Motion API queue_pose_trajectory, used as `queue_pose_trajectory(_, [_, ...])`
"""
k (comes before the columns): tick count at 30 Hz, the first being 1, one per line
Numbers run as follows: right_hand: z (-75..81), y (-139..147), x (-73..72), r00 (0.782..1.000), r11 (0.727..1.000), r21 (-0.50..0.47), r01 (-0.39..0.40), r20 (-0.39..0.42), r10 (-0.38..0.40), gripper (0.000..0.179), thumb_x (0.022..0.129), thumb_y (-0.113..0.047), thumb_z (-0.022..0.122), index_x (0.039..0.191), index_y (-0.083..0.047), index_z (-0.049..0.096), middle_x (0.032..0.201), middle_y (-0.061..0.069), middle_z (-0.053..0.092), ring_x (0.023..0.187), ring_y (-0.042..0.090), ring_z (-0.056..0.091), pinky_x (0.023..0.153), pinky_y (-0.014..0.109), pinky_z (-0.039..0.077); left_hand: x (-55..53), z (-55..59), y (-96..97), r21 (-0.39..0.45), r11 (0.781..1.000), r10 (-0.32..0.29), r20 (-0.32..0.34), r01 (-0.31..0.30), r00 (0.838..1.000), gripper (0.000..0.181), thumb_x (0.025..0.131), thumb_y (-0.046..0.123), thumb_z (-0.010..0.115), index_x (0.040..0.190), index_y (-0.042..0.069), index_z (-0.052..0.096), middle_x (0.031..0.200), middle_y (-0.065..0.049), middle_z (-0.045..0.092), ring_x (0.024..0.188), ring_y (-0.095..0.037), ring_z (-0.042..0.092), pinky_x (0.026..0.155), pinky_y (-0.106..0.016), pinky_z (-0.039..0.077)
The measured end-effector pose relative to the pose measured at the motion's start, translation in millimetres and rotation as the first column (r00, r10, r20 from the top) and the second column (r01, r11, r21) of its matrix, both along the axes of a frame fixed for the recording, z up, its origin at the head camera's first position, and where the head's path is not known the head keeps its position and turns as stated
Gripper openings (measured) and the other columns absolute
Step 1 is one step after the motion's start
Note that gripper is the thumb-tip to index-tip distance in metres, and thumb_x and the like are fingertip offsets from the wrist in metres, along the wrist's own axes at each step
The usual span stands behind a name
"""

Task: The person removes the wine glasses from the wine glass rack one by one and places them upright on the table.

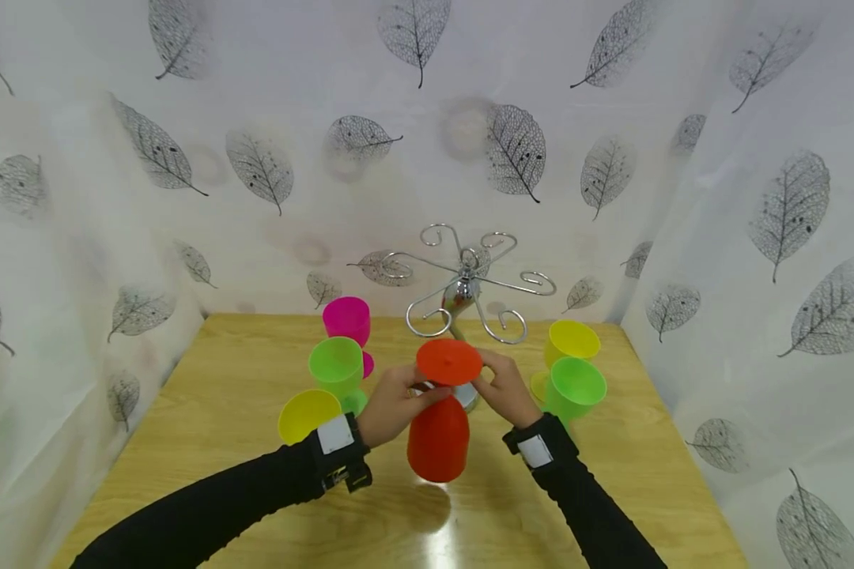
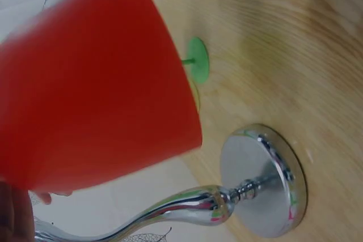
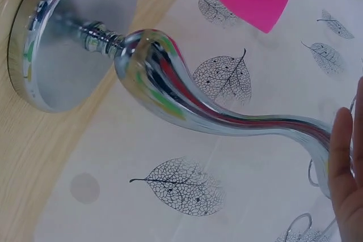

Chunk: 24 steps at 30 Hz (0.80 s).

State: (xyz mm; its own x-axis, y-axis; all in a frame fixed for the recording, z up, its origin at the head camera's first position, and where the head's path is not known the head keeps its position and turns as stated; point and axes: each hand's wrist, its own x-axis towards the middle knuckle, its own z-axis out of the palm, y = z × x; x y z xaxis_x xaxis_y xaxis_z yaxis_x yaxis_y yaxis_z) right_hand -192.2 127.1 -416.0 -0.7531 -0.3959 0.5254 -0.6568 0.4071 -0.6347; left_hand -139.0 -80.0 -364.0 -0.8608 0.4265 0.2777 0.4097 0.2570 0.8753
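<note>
A red plastic goblet (image 1: 437, 442) is upside down above the table, its round foot (image 1: 448, 361) on top and its bowl pointing down. My left hand (image 1: 391, 405) pinches it by the stem, just under the foot. At the foot's right edge my right hand (image 1: 507, 391) holds on with thumb and fingers; some fingertips are hidden behind the foot. The bowl (image 2: 102, 83) fills much of the left wrist view. Just beyond my hands stands a chrome rack with curled wire arms (image 1: 466, 276), a curved stem (image 3: 170, 89) and a round base (image 2: 258, 179).
On the left stand a magenta goblet (image 1: 347, 318), a green goblet (image 1: 336, 367) and a yellow goblet (image 1: 308, 415). Another yellow goblet (image 1: 572, 340) and another green goblet (image 1: 576, 386) stand right. Leaf-patterned sheeting (image 1: 292, 237) surrounds the wooden table (image 1: 256, 348).
</note>
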Motion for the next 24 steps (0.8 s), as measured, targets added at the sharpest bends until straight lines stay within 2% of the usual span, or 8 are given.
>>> queue_pose_trajectory(4, [0.3, 1.3, 3.5, 0.998, 0.997, -0.063, 0.043, -0.039, -0.045, 0.017, 0.089, -0.008, 0.062, 0.104, -0.001, 0.066, 0.097, 0.014, 0.07, 0.083, 0.018, 0.065, 0.074, 0.029, 0.056, -2.8, -0.4, 2.8, -0.028, 0.998, -0.061, 0.083, 0.064, 0.995, 0.024, 0.09, 0.014, 0.061, 0.11, 0.002, 0.067, 0.103, -0.012, 0.07, 0.093, -0.02, 0.063, 0.075, -0.02, 0.054])
queue_pose_trajectory(8, [-3.1, 3.8, 6.7, 0.997, 0.987, -0.149, 0.051, -0.044, -0.059, 0.016, 0.089, -0.003, 0.06, 0.103, 0.002, 0.065, 0.093, 0.016, 0.07, 0.08, 0.015, 0.065, 0.075, 0.018, 0.053, -5.4, -7.7, 6.3, 0.022, 0.993, -0.115, 0.258, 0.114, 0.959, 0.025, 0.093, 0.015, 0.058, 0.107, -0.003, 0.067, 0.099, -0.019, 0.069, 0.083, -0.011, 0.061, 0.071, -0.021, 0.054])
queue_pose_trajectory(10, [-4.6, 4.9, 7.3, 0.996, 0.981, -0.187, 0.049, -0.06, -0.061, 0.018, 0.085, 0.006, 0.06, 0.103, 0.003, 0.065, 0.09, 0.017, 0.07, 0.079, 0.019, 0.065, 0.076, 0.013, 0.052, -6.6, -12.7, 8.5, 0.063, 0.992, -0.122, 0.365, 0.106, 0.923, 0.028, 0.094, 0.017, 0.056, 0.108, -0.005, 0.066, 0.096, -0.021, 0.068, 0.079, -0.009, 0.061, 0.069, -0.022, 0.055])
queue_pose_trajectory(11, [-5.2, 5.3, 7.6, 0.996, 0.978, -0.202, 0.045, -0.07, -0.061, 0.021, 0.083, 0.011, 0.059, 0.102, 0.004, 0.065, 0.09, 0.018, 0.069, 0.079, 0.022, 0.065, 0.076, 0.012, 0.051, -7.2, -15.4, 9.5, 0.086, 0.992, -0.121, 0.423, 0.093, 0.898, 0.029, 0.095, 0.017, 0.055, 0.109, -0.006, 0.065, 0.095, -0.02, 0.067, 0.077, -0.008, 0.061, 0.069, -0.024, 0.055])
queue_pose_trajectory(15, [-4.2, 5.8, 10.0, 0.989, 0.972, -0.234, 0.017, -0.14, -0.051, 0.03, 0.077, 0.02, 0.059, 0.103, 0.006, 0.064, 0.097, 0.021, 0.066, 0.09, 0.025, 0.063, 0.081, 0.013, 0.051, -9.5, -24.4, 12.0, 0.109, 0.994, -0.071, 0.595, 0.007, 0.8, 0.033, 0.096, 0.021, 0.052, 0.112, -0.006, 0.063, 0.087, -0.005, 0.067, 0.078, -0.01, 0.062, 0.072, -0.027, 0.055])
queue_pose_trajectory(17, [-1.9, 5.2, 12.2, 0.984, 0.974, -0.225, -0.013, -0.177, -0.028, 0.034, 0.075, 0.022, 0.06, 0.105, 0.005, 0.063, 0.104, 0.022, 0.065, 0.102, 0.021, 0.061, 0.091, 0.016, 0.049, -11.3, -27.4, 12.1, 0.107, 0.994, -0.043, 0.645, -0.035, 0.763, 0.034, 0.096, 0.022, 0.051, 0.113, -0.005, 0.062, 0.085, 0.002, 0.065, 0.078, -0.011, 0.062, 0.073, -0.028, 0.055])
queue_pose_trajectory(20, [1.3, 3.5, 15.6, 0.971, 0.981, -0.181, -0.068, -0.237, 0.024, 0.038, 0.074, 0.02, 0.06, 0.107, 0.002, 0.064, 0.114, 0.019, 0.063, 0.116, 0.017, 0.055, 0.103, 0.02, 0.042, -14.9, -29.3, 12.0, 0.117, 0.989, -0.02, 0.697, -0.087, 0.717, 0.037, 0.098, 0.024, 0.048, 0.116, -0.005, 0.061, 0.089, 0.003, 0.066, 0.081, -0.012, 0.063, 0.075, -0.027, 0.055])
queue_pose_trajectory(24, [1.5, 0.6, 20.6, 0.96, 0.985, -0.062, -0.16, -0.244, 0.14, 0.032, 0.087, 0.001, 0.058, 0.117, -0.01, 0.063, 0.13, 0.01, 0.059, 0.13, 0.024, 0.042, 0.114, 0.034, 0.031, -19.3, -27.9, 12.5, 0.125, 0.983, -0.001, 0.737, -0.135, 0.676, 0.038, 0.097, 0.026, 0.046, 0.118, -0.004, 0.06, 0.105, -0.008, 0.066, 0.086, -0.013, 0.063, 0.08, -0.028, 0.055])
